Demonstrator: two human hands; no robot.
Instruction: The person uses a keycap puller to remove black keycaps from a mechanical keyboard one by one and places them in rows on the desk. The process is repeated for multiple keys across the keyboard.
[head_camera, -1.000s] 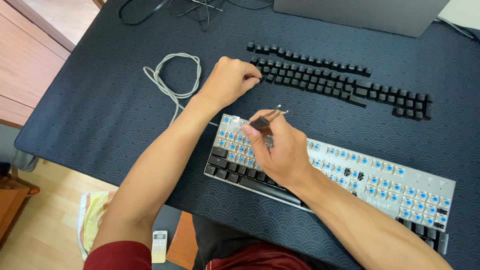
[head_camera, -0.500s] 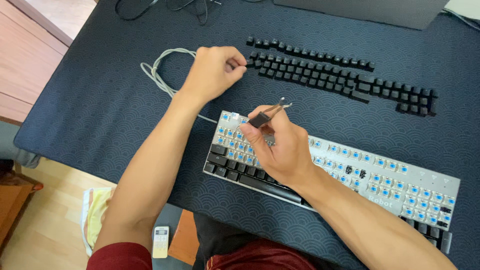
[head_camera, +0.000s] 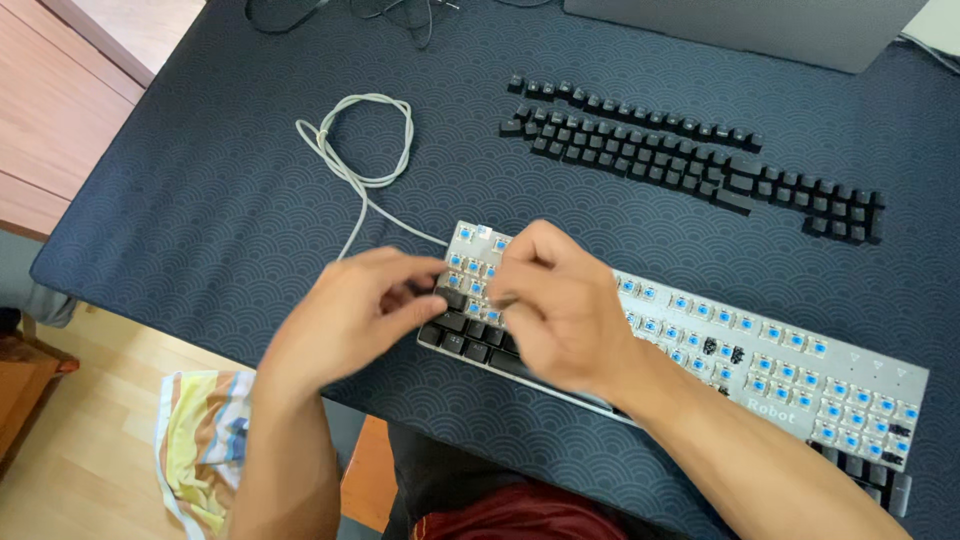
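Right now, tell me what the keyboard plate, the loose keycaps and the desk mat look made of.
Keyboard plate: probably metal, silver with a matte sheen.
Loose keycaps: likely plastic, black, moulded, dull.
Desk mat: seemingly cloth-topped, dark blue, printed wave pattern, no glare.

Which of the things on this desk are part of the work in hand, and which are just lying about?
In the work:
- left hand
- right hand
- silver keyboard with bare blue switches
- black keycaps still on it
- pulled keycaps laid in rows

Lying about:
- looped grey cable
- grey device at the far edge
- striped cloth below the desk
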